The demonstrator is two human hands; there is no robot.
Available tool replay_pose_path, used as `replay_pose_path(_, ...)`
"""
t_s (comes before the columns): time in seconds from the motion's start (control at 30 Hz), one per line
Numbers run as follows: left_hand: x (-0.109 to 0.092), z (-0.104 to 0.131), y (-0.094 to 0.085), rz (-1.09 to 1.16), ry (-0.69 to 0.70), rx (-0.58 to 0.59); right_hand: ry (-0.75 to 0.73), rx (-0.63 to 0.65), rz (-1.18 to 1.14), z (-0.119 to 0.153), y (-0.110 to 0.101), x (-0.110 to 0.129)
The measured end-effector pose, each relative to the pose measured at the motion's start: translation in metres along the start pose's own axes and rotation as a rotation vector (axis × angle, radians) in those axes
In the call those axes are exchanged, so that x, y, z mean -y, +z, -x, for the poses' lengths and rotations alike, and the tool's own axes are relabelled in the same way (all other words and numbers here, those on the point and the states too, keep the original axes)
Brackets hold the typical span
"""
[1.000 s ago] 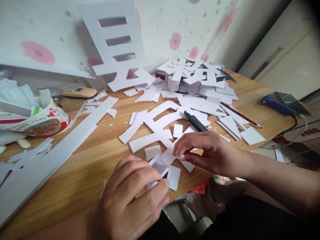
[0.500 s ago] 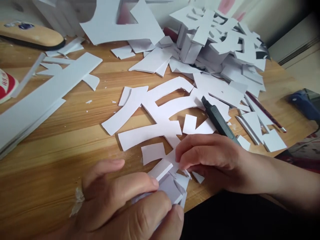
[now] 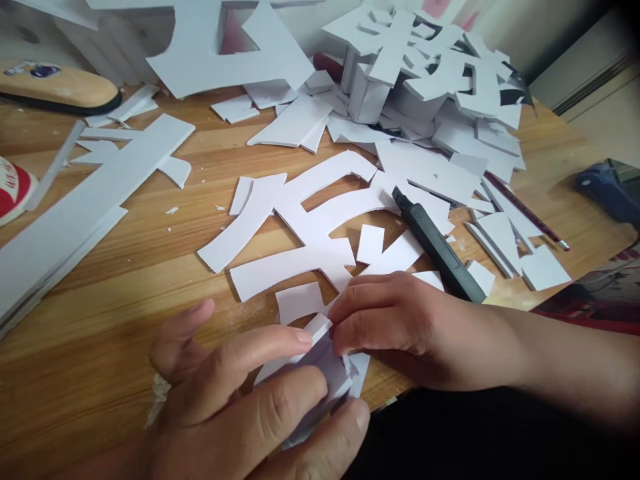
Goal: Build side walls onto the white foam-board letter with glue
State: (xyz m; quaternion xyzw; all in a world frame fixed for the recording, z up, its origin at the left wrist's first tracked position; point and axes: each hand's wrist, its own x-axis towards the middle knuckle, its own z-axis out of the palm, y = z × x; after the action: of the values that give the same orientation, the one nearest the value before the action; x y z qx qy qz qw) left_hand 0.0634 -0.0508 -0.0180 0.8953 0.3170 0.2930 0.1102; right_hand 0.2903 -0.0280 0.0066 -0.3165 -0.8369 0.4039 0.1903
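Note:
Low in the middle, my left hand (image 3: 240,400) holds a small folded-up white foam-board piece (image 3: 325,377), its thumb and fingers on opposite sides. My right hand (image 3: 395,327) is closed, fingertips pinching the far right edge of that same piece. A thin ragged white sliver (image 3: 348,365) shows under the right fingertips; whether it is attached I cannot tell. Just beyond the hands lies a cut-out white foam-board character (image 3: 313,250) with curved strokes. Beside it rests a black utility knife (image 3: 440,250). A small white offcut (image 3: 300,301) lies near my left fingertips.
Long white foam-board strips (image 3: 95,180) lie at left, near a tan-handled brush (image 3: 55,87) and a red-and-white container (image 3: 13,190). Stacked white cut-out characters (image 3: 400,47) stand at the back. On the right are a dark pencil (image 3: 525,210), offcuts and a blue object (image 3: 607,190).
My right hand has moved left and its fingertips have come onto the piece in my left hand. The left hand has shifted slightly left. The view has tilted a little.

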Motion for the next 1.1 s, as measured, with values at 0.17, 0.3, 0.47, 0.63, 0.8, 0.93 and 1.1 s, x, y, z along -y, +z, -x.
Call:
replay_pose_path(0.17,-0.009,-0.014,-0.001,0.001,-0.043,-0.115,0.043,-0.025,-0.059,0.002,-0.002,0.004)
replay_pose_path(0.3,-0.008,-0.016,-0.002,0.001,-0.024,-0.088,0.022,0.002,-0.03,0.002,-0.002,0.005)
replay_pose_path(0.47,-0.001,-0.017,-0.007,0.001,0.059,-0.032,-0.012,0.057,0.116,0.0,-0.001,0.005)
replay_pose_path(0.63,0.0,-0.018,-0.008,-0.002,0.086,-0.021,-0.114,0.045,0.287,0.003,-0.001,0.0)
replay_pose_path(0.8,-0.005,-0.013,0.002,0.046,0.006,-0.153,-0.137,0.048,0.434,0.008,-0.003,0.001)
replay_pose_path(0.93,-0.006,-0.01,0.007,0.071,-0.003,-0.162,-0.151,0.01,0.501,0.012,-0.006,0.002)
replay_pose_path(1.1,-0.002,-0.01,0.003,0.061,0.053,-0.147,-0.16,-0.084,0.511,0.022,-0.009,0.0)
